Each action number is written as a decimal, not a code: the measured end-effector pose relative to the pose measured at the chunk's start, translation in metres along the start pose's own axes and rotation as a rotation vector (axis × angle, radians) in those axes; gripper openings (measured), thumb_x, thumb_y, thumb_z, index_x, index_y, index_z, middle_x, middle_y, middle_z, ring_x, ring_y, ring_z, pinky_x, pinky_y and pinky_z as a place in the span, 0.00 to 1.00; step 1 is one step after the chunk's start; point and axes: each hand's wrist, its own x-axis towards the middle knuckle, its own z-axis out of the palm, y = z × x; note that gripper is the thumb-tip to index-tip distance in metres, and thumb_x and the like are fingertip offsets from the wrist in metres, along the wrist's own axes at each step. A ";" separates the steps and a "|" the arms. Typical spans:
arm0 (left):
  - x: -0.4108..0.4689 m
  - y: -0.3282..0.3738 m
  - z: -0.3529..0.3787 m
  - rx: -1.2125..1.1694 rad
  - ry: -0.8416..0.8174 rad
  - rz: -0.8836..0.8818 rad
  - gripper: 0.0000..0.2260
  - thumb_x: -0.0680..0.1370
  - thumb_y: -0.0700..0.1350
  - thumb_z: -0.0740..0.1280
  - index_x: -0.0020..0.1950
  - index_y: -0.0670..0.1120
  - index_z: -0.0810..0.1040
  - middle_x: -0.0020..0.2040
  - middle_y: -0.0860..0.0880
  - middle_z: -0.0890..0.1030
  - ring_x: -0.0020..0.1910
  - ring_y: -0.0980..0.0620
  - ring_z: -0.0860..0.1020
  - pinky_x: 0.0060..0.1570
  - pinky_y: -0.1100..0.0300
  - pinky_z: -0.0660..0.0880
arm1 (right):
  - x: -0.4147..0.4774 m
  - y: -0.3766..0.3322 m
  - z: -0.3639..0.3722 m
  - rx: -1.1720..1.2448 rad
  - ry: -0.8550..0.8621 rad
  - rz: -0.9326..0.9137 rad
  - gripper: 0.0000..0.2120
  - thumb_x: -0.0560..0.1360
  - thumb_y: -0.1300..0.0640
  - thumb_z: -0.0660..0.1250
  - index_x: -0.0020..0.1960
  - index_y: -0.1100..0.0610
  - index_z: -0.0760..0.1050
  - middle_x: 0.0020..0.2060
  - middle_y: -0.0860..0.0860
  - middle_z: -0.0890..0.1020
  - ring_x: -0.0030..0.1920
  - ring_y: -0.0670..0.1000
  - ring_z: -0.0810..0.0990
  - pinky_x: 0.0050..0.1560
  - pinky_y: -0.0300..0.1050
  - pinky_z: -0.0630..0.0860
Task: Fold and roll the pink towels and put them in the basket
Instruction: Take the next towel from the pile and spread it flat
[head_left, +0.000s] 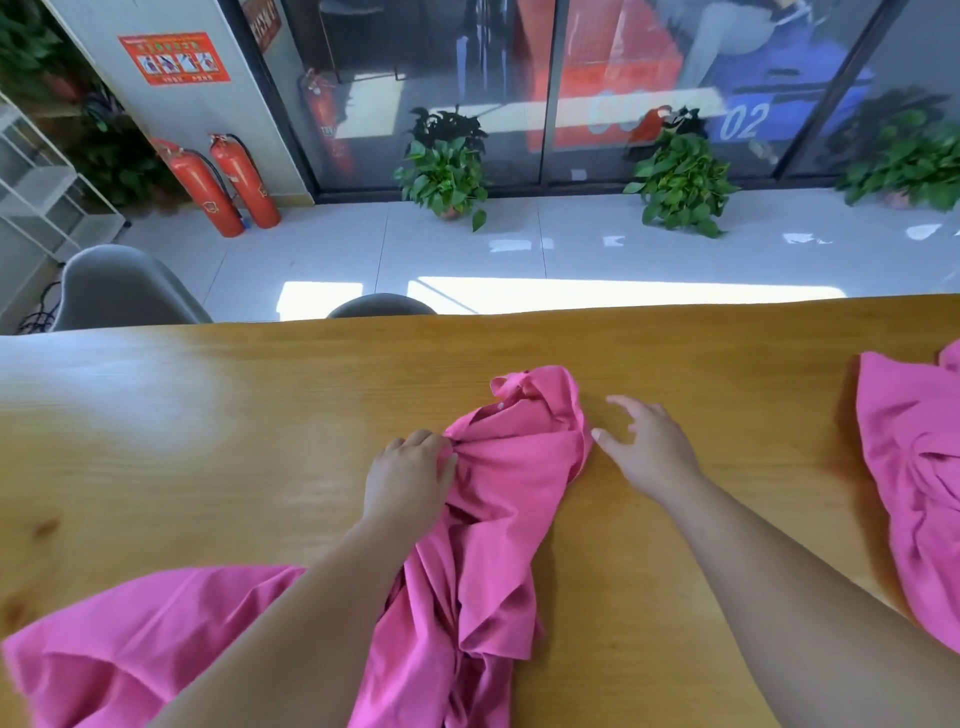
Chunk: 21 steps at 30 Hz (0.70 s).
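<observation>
Pink towel (498, 493), crumpled, lower centre of frame on bench (208, 415). Left hand (410, 478) grips bunched edge, likely anchoring cloth for spreading. Right hand (649, 447) released, fingers splayed just beside towel. Second towel (914, 467) at right edge. Basket unseen.

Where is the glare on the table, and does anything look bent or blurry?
Head view: pale glare washes the left of the long wooden table; sun patches burn out on the white tiled floor; the table's far edge bows from wide-angle distortion; the right hand looks slightly smeared.
</observation>
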 end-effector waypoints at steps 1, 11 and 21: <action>0.000 -0.001 0.002 0.013 -0.017 -0.001 0.18 0.82 0.57 0.53 0.59 0.54 0.81 0.55 0.54 0.81 0.50 0.44 0.79 0.49 0.47 0.77 | -0.001 -0.005 0.001 -0.004 -0.023 -0.046 0.27 0.76 0.38 0.71 0.74 0.35 0.71 0.72 0.46 0.72 0.67 0.52 0.78 0.65 0.55 0.78; -0.023 -0.001 0.019 -0.047 -0.136 0.064 0.29 0.78 0.39 0.61 0.76 0.60 0.66 0.59 0.51 0.77 0.51 0.43 0.79 0.45 0.44 0.79 | -0.014 -0.021 0.056 -0.251 -0.086 -0.123 0.22 0.85 0.52 0.62 0.78 0.54 0.72 0.75 0.46 0.72 0.72 0.52 0.71 0.70 0.52 0.74; -0.004 0.002 0.009 -0.126 -0.203 0.037 0.27 0.82 0.49 0.61 0.83 0.53 0.64 0.77 0.57 0.68 0.60 0.42 0.81 0.50 0.48 0.79 | -0.025 -0.019 0.059 -0.596 -0.170 -0.321 0.29 0.87 0.40 0.52 0.85 0.46 0.55 0.85 0.46 0.54 0.83 0.54 0.54 0.77 0.56 0.65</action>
